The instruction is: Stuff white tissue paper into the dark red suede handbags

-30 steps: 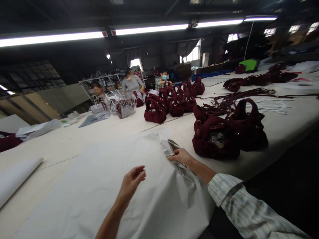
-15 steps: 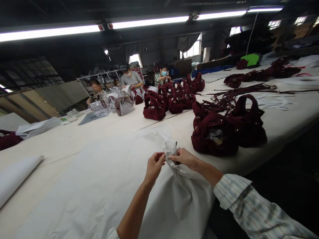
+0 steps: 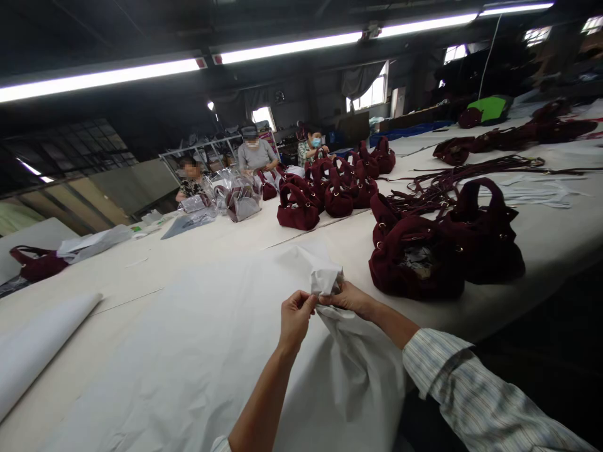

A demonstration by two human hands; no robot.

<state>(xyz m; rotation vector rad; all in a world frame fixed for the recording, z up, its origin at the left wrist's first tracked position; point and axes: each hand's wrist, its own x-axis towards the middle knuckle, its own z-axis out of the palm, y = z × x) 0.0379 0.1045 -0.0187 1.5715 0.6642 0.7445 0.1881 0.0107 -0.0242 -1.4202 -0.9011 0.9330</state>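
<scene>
Our left hand (image 3: 294, 316) and right hand (image 3: 351, 297) pinch one bunched corner of the paper sheet (image 3: 188, 351) between closed fingers. Two burgundy bags (image 3: 417, 263) stand just beyond; bare desk (image 3: 226, 242) lies ahead.

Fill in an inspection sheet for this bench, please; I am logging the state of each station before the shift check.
Surface: long pale table, mostly covered near the camera by white paper.
Job's things: large white paper sheet, one corner bunched up between both hands.
Clutter: dark red handbags beside the hands, more bags farther along, loose straps, a paper roll, clear plastic bags.
Grippers: left hand and right hand both pinch the bunched corner.
Cables: one thin cord hanging from the ceiling at the far right.
Surroundings: three seated people at the far end, strip lights overhead, windows behind.
</scene>
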